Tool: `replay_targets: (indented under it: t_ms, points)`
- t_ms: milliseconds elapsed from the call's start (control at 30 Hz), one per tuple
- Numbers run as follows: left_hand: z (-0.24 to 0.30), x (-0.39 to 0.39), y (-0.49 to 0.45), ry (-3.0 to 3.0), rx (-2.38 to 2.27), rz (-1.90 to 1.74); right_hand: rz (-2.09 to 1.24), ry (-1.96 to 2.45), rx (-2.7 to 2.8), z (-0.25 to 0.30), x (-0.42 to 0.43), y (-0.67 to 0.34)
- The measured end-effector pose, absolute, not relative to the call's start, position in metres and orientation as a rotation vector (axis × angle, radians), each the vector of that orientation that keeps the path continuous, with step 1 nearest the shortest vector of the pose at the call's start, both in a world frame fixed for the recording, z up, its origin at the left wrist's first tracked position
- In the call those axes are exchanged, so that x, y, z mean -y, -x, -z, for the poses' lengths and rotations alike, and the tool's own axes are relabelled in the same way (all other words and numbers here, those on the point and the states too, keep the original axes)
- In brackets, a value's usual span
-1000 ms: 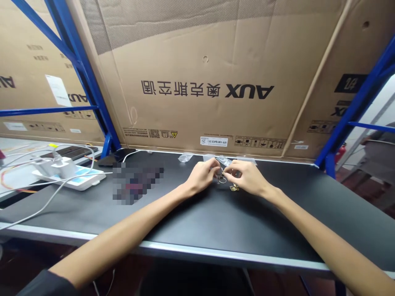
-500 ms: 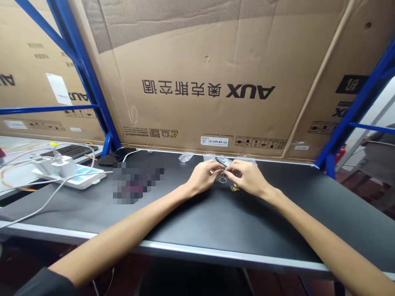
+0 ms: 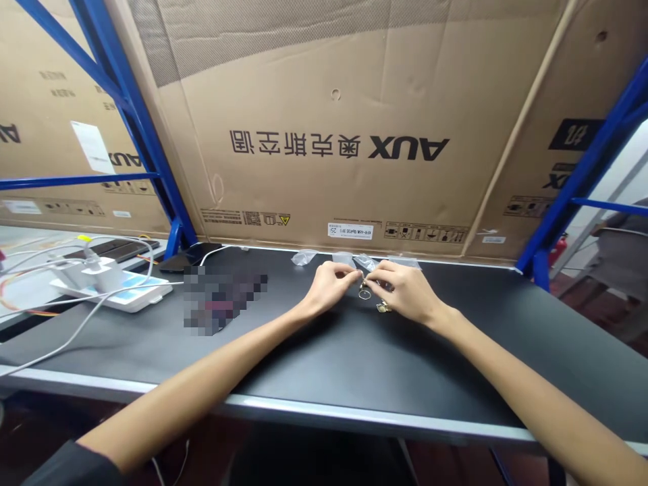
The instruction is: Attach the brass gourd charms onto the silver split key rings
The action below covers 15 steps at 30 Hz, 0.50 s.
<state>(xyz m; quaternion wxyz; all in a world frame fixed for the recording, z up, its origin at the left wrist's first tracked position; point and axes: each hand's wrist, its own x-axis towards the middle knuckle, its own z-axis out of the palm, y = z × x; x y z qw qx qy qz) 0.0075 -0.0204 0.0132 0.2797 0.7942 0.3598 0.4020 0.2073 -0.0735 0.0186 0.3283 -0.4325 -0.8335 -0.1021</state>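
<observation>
My left hand point(image 3: 330, 287) and my right hand point(image 3: 406, 292) meet above the black tabletop point(image 3: 324, 364), their fingertips pinching something small. A small metal key ring point(image 3: 364, 292) hangs just below the pinch. Its upper part is hidden by my fingers, so the grip on it is hard to make out. A little gold metal charm point(image 3: 383, 307) lies on the table under my right fingers, apart from them. Several clear plastic bags point(image 3: 304, 257) lie along the back edge, and one point(image 3: 365, 262) sits just behind my fingertips.
A white power strip point(image 3: 114, 295) with plugged-in chargers and cables stands at the left, beside a black phone point(image 3: 187, 256) and a pixelated patch point(image 3: 225, 300). Large AUX cardboard boxes point(image 3: 329, 135) stand in a blue rack point(image 3: 136, 128) behind the table. A person point(image 3: 622, 260) sits far right.
My fingertips have drawn closer together above the ring. The head view has shifted slightly. The charm and bags stay where they were.
</observation>
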Motion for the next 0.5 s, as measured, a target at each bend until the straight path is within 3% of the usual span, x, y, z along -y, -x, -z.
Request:
replay_targets:
  t_ms: [500]
  points:
    - [-0.0074,0.0126,-0.0081,-2.110,-0.781,-1.101,0.200,1.228,2.193,-0.0208,0.0731,-0.2087]
